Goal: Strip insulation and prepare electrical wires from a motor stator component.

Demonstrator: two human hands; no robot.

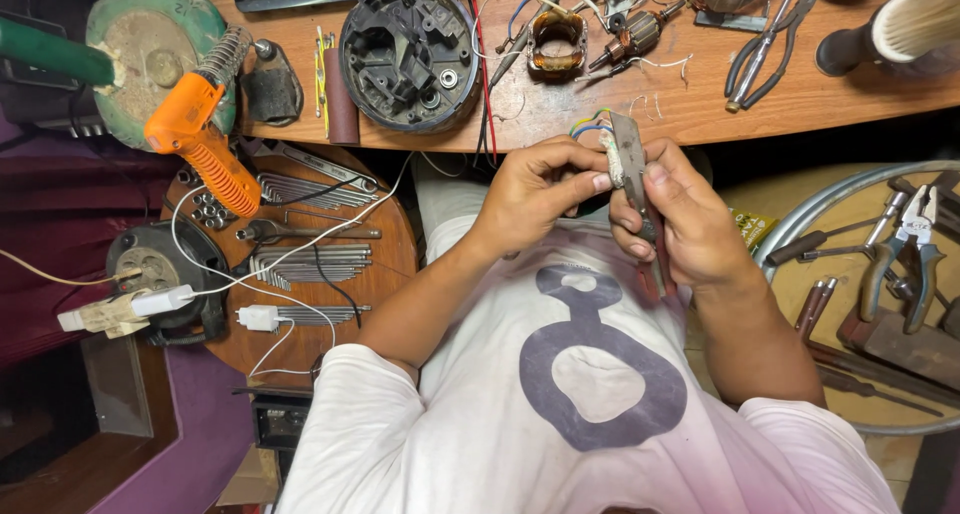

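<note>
white t-shirt with a dark rounded print (pixel 590 374) fills the bottom of the view, both forearms reaching up from it. left hand (pixel 535 189) is curled, thumb and fingertips pinched on the upper end of a narrow flat grey metal strip (pixel 630 164) that has coloured wires at its top. right hand (pixel 685 219) is closed around the lower part of the same strip, thumb pressed on its face; a reddish handle shows below the fingers. strip is held upright in the air just below the front edge of the wooden counter (pixel 700 109), between both hands. on the counter: round black plastic motor housing (pixel 410 54), copper-wound stator (pixel 557 42), small armature (pixel 635 34), metal pliers (pixel 765 44). to one side, an orange soldering gun (pixel 200 139) and a round wooden board with rows of hex keys (pixel 310 264). on the other side, a round tray with blue-handled pliers (pixel 910 259).
</note>
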